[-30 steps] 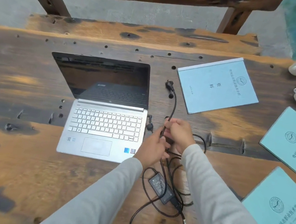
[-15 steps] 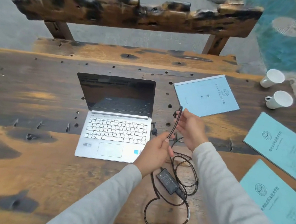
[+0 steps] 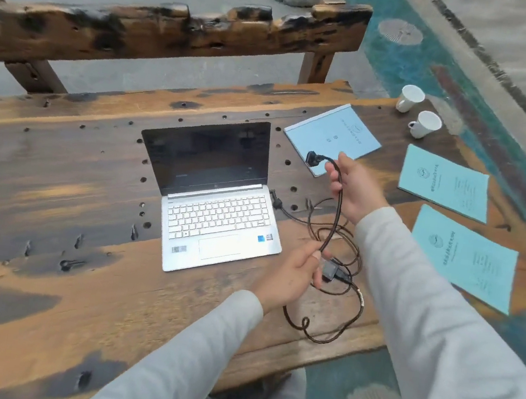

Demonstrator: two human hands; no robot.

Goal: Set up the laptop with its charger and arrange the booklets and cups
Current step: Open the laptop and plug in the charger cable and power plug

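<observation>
1. Charger cable [image 3: 338,209] stretches between your hands: your right hand [image 3: 354,191] grips it just behind the plug [image 3: 313,157], and your left hand [image 3: 292,270] pinches it lower down.
2. Its power brick [image 3: 329,271] lies on the wooden table [image 3: 45,271] just beside your left fingers, among loose loops.
3. Your open laptop [image 3: 219,213] sits left of both hands.
4. Three blue booklets [image 3: 444,183] and two white cups [image 3: 427,124] lie to the right, apart from your hands.
</observation>
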